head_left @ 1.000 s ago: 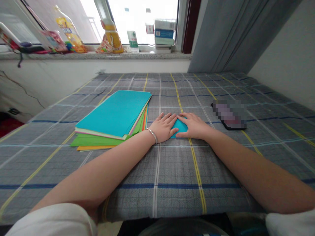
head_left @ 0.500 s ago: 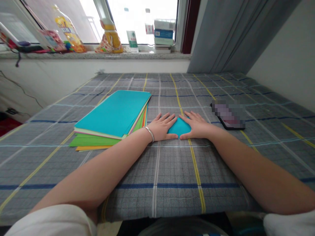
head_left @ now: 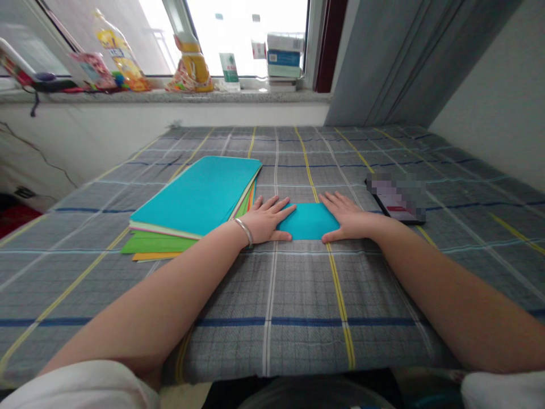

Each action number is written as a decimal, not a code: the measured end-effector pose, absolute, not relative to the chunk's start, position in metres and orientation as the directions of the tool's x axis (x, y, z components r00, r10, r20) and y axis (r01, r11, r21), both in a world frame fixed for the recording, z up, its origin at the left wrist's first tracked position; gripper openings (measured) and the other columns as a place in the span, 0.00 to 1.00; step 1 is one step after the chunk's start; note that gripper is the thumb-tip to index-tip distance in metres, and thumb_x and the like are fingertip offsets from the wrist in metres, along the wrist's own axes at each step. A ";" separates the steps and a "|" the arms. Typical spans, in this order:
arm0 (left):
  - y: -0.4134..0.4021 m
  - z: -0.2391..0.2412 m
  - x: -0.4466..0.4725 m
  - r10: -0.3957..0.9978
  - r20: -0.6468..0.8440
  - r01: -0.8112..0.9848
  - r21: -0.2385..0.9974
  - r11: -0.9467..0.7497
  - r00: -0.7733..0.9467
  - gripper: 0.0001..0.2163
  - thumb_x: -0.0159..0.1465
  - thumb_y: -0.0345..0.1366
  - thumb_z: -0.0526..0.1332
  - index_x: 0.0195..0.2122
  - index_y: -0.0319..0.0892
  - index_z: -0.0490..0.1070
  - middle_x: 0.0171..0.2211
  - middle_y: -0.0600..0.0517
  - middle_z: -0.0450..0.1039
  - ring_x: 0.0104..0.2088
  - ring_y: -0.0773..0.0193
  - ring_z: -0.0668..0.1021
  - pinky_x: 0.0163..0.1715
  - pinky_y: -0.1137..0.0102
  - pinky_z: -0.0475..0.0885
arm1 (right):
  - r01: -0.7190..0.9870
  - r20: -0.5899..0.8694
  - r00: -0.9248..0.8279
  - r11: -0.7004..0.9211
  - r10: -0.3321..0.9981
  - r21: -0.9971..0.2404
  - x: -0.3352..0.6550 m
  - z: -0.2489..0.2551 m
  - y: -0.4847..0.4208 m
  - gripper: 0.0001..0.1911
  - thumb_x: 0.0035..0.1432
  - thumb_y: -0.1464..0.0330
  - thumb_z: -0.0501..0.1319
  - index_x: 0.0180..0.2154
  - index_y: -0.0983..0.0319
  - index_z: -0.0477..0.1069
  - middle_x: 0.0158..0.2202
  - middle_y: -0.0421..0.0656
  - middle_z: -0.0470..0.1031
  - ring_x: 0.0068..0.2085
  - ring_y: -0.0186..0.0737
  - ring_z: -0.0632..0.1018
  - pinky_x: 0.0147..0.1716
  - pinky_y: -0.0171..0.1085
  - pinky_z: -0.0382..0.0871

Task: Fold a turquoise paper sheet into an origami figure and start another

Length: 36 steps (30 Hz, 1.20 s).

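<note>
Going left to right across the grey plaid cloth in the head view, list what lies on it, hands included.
Stack of multicoloured paper sheets topped with bright blue, bare left hand, small bright blue piece of paper, bare right hand, flat black-edged phone.

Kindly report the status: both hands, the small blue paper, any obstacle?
Left hand, right hand open on opposite ends of small blue paper. Paper lying on plaid cloth. Nearby: phone to right, paper stack to left.
</note>
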<state>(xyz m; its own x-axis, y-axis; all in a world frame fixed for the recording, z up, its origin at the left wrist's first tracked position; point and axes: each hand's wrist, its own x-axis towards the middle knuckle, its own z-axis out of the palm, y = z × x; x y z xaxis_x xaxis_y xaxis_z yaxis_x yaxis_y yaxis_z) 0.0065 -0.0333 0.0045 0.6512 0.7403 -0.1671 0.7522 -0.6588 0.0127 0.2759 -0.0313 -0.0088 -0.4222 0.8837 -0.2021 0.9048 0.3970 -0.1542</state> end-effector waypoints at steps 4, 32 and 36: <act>-0.028 0.010 -0.005 0.764 -0.219 0.786 0.024 -0.618 0.607 0.41 0.63 0.57 0.59 0.71 0.48 0.43 0.72 0.43 0.40 0.70 0.37 0.45 0.63 0.38 0.45 | 0.906 -0.233 -0.422 0.398 0.876 -0.144 0.289 -0.009 -0.029 0.68 0.41 0.39 0.64 0.71 0.65 0.35 0.73 0.56 0.32 0.71 0.61 0.37 0.67 0.57 0.39; -0.037 0.016 0.009 0.511 0.138 0.515 0.012 -0.857 0.848 0.22 0.63 0.49 0.63 0.55 0.46 0.70 0.54 0.47 0.73 0.54 0.54 0.74 0.57 0.60 0.64 | 0.565 0.275 -0.753 0.802 0.598 -0.196 0.267 0.007 -0.052 0.09 0.58 0.64 0.63 0.42 0.54 0.77 0.50 0.43 0.77 0.56 0.46 0.72 0.59 0.51 0.61; -0.043 0.011 0.022 0.504 0.253 0.545 -0.130 -0.828 0.826 0.08 0.67 0.40 0.58 0.41 0.44 0.75 0.39 0.50 0.78 0.40 0.60 0.78 0.46 0.64 0.68 | 0.616 0.396 -0.706 0.785 0.587 -0.066 0.257 0.012 -0.057 0.08 0.61 0.68 0.58 0.34 0.57 0.76 0.36 0.43 0.79 0.42 0.44 0.76 0.49 0.45 0.66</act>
